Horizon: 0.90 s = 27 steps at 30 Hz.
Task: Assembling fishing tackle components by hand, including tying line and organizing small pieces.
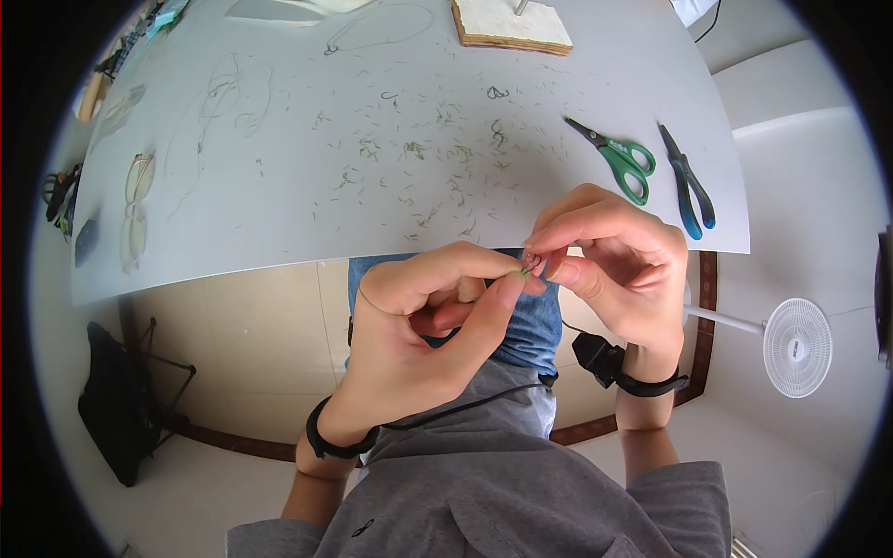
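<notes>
My left hand (419,330) is closed in a pinch, thumb and forefinger on a tiny green piece (526,272). Beside it at the fingertips shows a small dark curved bit (535,260), thin like wire; whether it is joined to the green piece is hard to tell. My right hand (619,256) pinches at the same spot from the other side, its thumb and forefinger around the dark bit. Both hands are in front of the table's near edge, above my lap. Fine green clippings (414,151) lie scattered over the white table (298,200), beyond my hands.
Green-handled scissors (628,158) and blue-handled pliers (688,186) lie at the table's right. Small dark hooked pieces (498,93) and thin looped line (381,37) lie farther back, near a wooden block (512,28). Glasses (136,209) are at the left. A white fan (797,347) stands right.
</notes>
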Each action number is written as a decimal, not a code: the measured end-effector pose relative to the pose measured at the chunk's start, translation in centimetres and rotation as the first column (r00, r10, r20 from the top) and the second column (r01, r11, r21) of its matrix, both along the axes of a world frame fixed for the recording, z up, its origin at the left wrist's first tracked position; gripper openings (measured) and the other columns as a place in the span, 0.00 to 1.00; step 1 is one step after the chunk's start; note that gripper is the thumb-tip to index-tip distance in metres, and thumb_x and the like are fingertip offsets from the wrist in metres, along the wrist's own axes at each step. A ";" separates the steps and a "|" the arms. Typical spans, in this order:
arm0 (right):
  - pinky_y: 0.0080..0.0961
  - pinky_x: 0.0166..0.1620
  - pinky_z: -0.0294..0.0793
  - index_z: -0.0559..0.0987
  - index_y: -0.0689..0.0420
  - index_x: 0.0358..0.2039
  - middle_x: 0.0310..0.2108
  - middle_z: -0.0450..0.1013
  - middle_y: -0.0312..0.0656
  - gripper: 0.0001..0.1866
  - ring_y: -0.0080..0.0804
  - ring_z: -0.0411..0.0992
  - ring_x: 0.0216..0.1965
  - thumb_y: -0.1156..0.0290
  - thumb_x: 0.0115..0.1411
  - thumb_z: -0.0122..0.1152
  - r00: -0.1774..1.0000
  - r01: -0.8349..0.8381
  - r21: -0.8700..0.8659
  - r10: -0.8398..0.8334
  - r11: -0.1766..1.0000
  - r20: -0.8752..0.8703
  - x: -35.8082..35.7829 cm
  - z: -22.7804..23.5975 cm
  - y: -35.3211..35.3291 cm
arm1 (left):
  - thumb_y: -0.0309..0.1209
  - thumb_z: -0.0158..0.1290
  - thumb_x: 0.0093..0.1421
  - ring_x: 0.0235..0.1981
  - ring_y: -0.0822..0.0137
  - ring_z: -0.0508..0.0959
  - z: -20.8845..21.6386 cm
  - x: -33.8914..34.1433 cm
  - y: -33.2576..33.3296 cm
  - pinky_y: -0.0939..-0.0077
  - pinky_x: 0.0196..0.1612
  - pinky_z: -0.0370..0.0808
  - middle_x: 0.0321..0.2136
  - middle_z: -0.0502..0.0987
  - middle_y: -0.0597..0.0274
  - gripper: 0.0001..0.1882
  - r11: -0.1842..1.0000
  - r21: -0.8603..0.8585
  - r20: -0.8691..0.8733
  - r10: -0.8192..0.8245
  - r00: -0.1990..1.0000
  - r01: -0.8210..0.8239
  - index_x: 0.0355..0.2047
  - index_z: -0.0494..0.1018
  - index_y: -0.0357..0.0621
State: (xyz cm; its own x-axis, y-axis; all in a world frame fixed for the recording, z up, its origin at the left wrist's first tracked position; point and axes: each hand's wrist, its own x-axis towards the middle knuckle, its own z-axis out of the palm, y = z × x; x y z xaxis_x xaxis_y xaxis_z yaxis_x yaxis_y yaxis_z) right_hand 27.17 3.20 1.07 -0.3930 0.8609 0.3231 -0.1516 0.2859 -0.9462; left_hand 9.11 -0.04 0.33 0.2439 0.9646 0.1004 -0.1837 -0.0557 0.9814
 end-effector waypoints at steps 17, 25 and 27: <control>0.21 0.34 0.74 0.76 0.68 0.31 0.28 0.73 0.44 0.07 0.28 0.73 0.31 0.89 0.50 0.58 0.995 -0.064 -0.152 0.051 0.986 -0.083 -0.4 0.2 -0.1 | 0.18 0.48 0.59 0.15 0.89 0.52 0.0 -0.2 -0.1 0.90 0.18 0.47 0.12 0.61 0.79 0.06 0.993 -0.101 0.134 -0.050 0.990 0.064 0.34 0.75 0.35; 0.17 0.30 0.66 0.76 0.65 0.29 0.27 0.73 0.41 0.08 0.23 0.68 0.27 0.89 0.49 0.59 0.992 0.105 0.035 -0.107 0.994 0.066 0.3 0.8 -0.5 | 0.24 0.43 0.62 0.21 0.79 0.70 0.7 0.4 -0.3 0.89 0.27 0.65 0.26 0.75 0.57 0.13 0.995 0.051 -0.005 0.092 0.996 -0.091 0.47 0.68 0.33; 0.17 0.30 0.66 0.76 0.65 0.29 0.27 0.73 0.41 0.07 0.23 0.68 0.27 0.89 0.49 0.59 0.990 0.120 0.036 -0.123 0.992 0.070 0.3 1.2 -0.7 | 0.26 0.41 0.63 0.22 0.75 0.70 1.3 0.0 -0.3 0.79 0.33 0.69 0.30 0.74 0.53 0.15 0.993 0.069 -0.109 0.102 0.989 -0.095 0.49 0.65 0.33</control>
